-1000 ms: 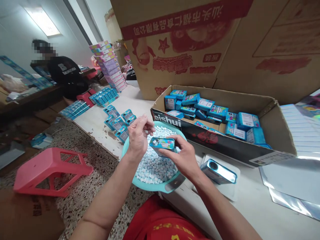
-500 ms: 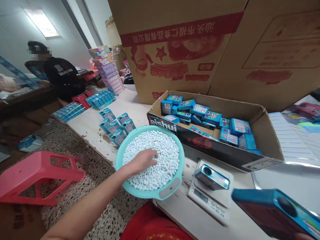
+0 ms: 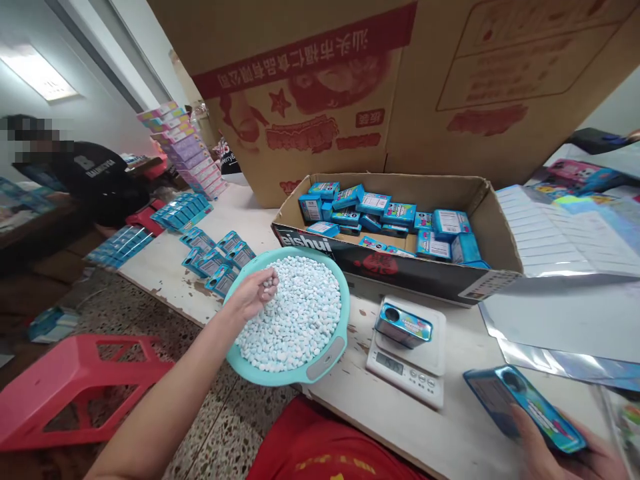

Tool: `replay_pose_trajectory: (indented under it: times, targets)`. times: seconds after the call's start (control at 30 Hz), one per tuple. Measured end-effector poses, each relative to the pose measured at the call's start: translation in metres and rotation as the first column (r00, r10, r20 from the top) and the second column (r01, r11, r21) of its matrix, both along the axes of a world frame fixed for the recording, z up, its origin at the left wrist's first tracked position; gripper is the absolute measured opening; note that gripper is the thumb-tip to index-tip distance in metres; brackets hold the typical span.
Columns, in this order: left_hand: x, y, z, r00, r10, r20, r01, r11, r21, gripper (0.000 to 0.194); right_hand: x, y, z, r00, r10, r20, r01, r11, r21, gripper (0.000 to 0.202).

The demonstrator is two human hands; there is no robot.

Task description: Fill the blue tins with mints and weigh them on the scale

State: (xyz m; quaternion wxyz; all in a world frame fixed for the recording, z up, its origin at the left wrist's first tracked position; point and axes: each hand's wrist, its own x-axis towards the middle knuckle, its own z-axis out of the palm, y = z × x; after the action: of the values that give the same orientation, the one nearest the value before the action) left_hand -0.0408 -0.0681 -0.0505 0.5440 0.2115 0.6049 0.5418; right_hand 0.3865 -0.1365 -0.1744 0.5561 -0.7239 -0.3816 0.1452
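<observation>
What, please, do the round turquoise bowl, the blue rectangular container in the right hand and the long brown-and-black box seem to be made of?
The turquoise bowl: probably satin plastic, from its smooth, evenly coloured rim.
The held blue container: likely glossy printed metal, given its bright edge glints, though plastic is possible.
The long box: apparently cardboard, with matte brown inner walls.

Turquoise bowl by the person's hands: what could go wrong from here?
The turquoise bowl seems to jut past the edge of the table, so a bump might tip it and scatter its candies. The left hand pinches a few candies over the bowl; some could slip loose. The right hand holds a blue tin near the digital scale, where a second tin sits; a careless swing might knock it over.
</observation>
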Motion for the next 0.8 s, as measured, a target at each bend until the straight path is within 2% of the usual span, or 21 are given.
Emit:
replay_pose_trajectory:
  times: [0.07,0.13,0.23,0.3,0.4,0.5,0.6,0.7,0.8]
  targets:
    - [0.003,0.002,0.004,0.986,-0.067,-0.154,0.065,0.998,-0.016,0.018,-0.002,0.001,0.004,0.992,-0.119,0.032,0.121,0.991,-0.057,0.064]
    - [0.008,0.005,0.009,0.911,-0.236,-0.339,0.204,0.970,-0.128,0.016,-0.002,0.001,0.005,0.987,-0.151,0.053,0.155,0.982,-0.105,0.064]
    - [0.027,0.015,0.019,0.712,-0.473,-0.520,0.416,0.880,-0.230,0.011,0.001,-0.001,-0.001,0.993,-0.114,0.035,0.119,0.977,-0.180,0.064]
    - [0.049,0.024,0.029,0.617,-0.545,-0.569,0.541,0.818,-0.196,0.008,0.004,-0.001,-0.006,0.993,-0.111,0.044,0.118,0.973,-0.198,0.065]
    - [0.094,0.039,0.040,0.494,-0.633,-0.596,0.711,0.689,-0.141,0.007,0.006,-0.001,-0.010,0.990,-0.109,0.094,0.126,0.974,-0.189,0.066]
    - [0.138,0.050,0.040,0.362,-0.647,-0.671,0.801,0.585,-0.131,0.011,0.007,0.000,-0.009,0.989,-0.084,0.120,0.105,0.978,-0.182,0.068]
    - [0.167,0.055,0.033,0.224,-0.568,-0.792,0.828,0.540,-0.153,0.015,0.006,0.000,-0.008,0.990,-0.066,0.125,0.086,0.984,-0.155,0.068]
    - [0.179,0.057,0.026,0.072,-0.468,-0.881,0.839,0.507,-0.200,0.016,0.006,0.000,-0.008,0.991,-0.061,0.120,0.079,0.985,-0.153,0.071]
    - [0.182,0.055,0.023,-0.034,-0.426,-0.904,0.859,0.451,-0.244,0.019,0.006,0.000,-0.008,0.991,-0.063,0.118,0.082,0.984,-0.161,0.074]
